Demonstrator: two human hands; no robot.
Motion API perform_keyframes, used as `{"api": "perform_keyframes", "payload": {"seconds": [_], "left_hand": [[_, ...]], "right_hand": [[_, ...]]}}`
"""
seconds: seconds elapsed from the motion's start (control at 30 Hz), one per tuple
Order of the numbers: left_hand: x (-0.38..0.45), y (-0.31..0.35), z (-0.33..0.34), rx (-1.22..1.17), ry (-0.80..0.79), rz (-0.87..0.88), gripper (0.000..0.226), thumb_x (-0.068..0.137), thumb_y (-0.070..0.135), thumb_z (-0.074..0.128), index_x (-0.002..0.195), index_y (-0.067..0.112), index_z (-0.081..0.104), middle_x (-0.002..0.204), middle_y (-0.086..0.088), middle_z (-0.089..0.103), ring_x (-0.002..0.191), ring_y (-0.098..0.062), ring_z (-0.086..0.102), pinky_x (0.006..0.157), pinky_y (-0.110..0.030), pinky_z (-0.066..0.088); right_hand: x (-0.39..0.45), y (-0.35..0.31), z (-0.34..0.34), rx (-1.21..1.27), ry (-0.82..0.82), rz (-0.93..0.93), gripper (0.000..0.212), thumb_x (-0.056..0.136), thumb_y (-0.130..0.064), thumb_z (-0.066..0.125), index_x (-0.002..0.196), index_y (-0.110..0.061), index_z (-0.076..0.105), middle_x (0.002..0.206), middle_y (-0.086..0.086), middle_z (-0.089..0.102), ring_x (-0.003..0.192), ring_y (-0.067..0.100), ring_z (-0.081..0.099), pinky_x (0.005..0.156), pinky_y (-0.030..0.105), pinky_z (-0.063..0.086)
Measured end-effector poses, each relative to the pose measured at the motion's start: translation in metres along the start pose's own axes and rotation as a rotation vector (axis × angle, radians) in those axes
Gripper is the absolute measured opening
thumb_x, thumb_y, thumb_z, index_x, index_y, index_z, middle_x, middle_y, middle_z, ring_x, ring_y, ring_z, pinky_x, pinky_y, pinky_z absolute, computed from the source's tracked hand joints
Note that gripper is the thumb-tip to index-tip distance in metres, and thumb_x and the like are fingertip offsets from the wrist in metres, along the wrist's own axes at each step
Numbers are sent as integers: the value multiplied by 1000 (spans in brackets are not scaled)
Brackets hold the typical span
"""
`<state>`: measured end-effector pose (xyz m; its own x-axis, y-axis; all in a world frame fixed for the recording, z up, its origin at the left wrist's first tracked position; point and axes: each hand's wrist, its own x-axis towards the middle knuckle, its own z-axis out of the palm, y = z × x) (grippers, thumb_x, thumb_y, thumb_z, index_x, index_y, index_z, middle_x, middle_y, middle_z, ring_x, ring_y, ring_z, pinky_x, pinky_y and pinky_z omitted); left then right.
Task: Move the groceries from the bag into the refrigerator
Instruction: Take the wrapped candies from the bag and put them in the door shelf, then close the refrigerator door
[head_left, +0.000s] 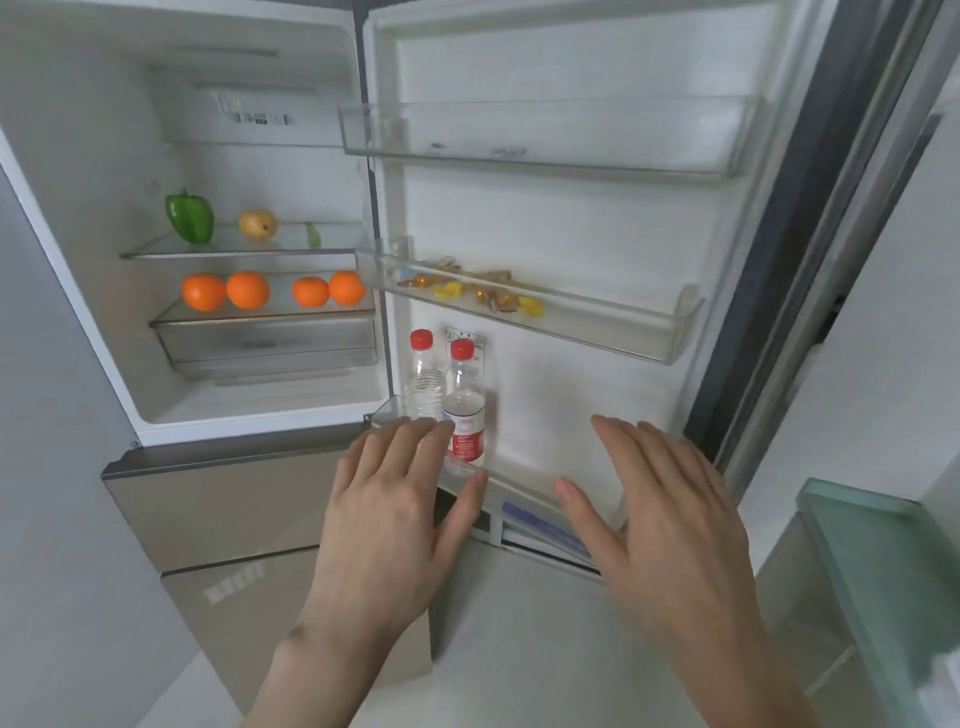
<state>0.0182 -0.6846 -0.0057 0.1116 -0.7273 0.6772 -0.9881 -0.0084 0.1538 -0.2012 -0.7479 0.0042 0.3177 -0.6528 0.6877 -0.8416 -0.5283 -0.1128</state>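
Nearest, the left hand (387, 512) and right hand (657, 512) hover, fingers spread, holding nothing. Just beyond the left fingertips, 2 upright bottles (457, 402) stand in the lowest door shelf (566, 501); the left hand is nearer.

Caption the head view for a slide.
Both open hands, left and right, hover before two red-capped bottles standing in the open refrigerator's lowest door bin.

Soft, even white light filled the refrigerator (249, 156) interior, casting faint shadows. Slight motion blur softened everything, and wide-angle distortion bent the refrigerator's door edges outward.
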Motion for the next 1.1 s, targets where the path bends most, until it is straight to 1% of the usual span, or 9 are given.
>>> {"api": "perform_keyframes", "payload": {"seconds": [0.2, 0.3, 0.47, 0.63, 0.7, 0.77, 0.83, 0.97, 1.1], "left_hand": [[29, 81, 30, -8, 4, -1, 48, 103, 50, 43, 132, 17, 63, 128, 1, 66, 122, -26, 59, 106, -38, 43], [41, 114, 42, 9, -12, -21, 47, 103, 52, 43, 132, 19, 62, 127, 4, 66, 121, -23, 59, 105, -37, 45], [59, 155, 54, 52, 23, -66, 49, 102, 50, 48, 137, 17, 58, 131, 2, 65, 123, -23, 59, 104, -39, 47], [84, 185, 50, 92, 82, -87, 61, 103, 49, 50, 153, 14, 42, 154, -4, 49, 145, -25, 44, 114, -46, 43], [94, 194, 47, 119, 90, -62, 65, 104, 48, 50, 157, 13, 38, 160, -6, 42, 151, -26, 36, 118, -49, 38], [102, 200, 45, 142, 76, -38, 65, 104, 48, 51, 157, 13, 38, 161, -6, 42, 153, -25, 34, 119, -49, 36], [104, 203, 44, 172, 58, -31, 62, 105, 48, 49, 154, 12, 43, 158, -6, 47, 152, -24, 36, 119, -49, 35], [96, 200, 33, 204, 41, -60, 58, 104, 50, 48, 149, 14, 49, 151, -4, 53, 145, -25, 45, 116, -48, 38], [77, 188, 12, 223, 59, -102, 56, 103, 50, 49, 146, 15, 50, 150, -3, 54, 140, -25, 48, 114, -46, 40]], "right_hand": [[7, 93, -23, 106, 10, 66, 77, 100, -72, 27, 139, -16, 62, 134, 2, 67, 123, 24, 63, 99, 35, 49], [14, 132, -27, 115, -12, 152, 78, 98, -73, 27, 142, -16, 58, 137, 3, 66, 120, 26, 65, 92, 39, 54], [40, 179, -17, 317, -197, 323, 84, 95, -77, 31, 161, -27, 22, 163, -1, 39, 144, 25, 46, 108, 46, 46], [74, 201, 6, 666, -339, 403, 95, 88, -79, 39, 163, -36, 0, 171, -9, 16, 154, 19, 29, 118, 46, 32], [82, 207, 16, 807, -343, 419, 97, 88, -78, 45, 164, -36, 1, 171, -10, 15, 155, 15, 26, 122, 42, 26], [85, 213, 23, 893, -321, 434, 96, 87, -79, 50, 162, -36, 10, 167, -10, 28, 151, 15, 33, 123, 43, 30], [84, 214, 22, 936, -323, 435, 92, 88, -74, 55, 161, -34, 16, 161, -10, 38, 146, 15, 40, 121, 42, 34], [72, 209, 11, 949, -336, 401, 86, 89, -67, 57, 160, -34, 20, 160, -9, 39, 144, 15, 42, 116, 37, 35], [49, 193, -1, 947, -342, 347, 85, 83, -75, 54, 154, -39, 28, 154, -12, 47, 139, 13, 48, 116, 40, 40]]}}
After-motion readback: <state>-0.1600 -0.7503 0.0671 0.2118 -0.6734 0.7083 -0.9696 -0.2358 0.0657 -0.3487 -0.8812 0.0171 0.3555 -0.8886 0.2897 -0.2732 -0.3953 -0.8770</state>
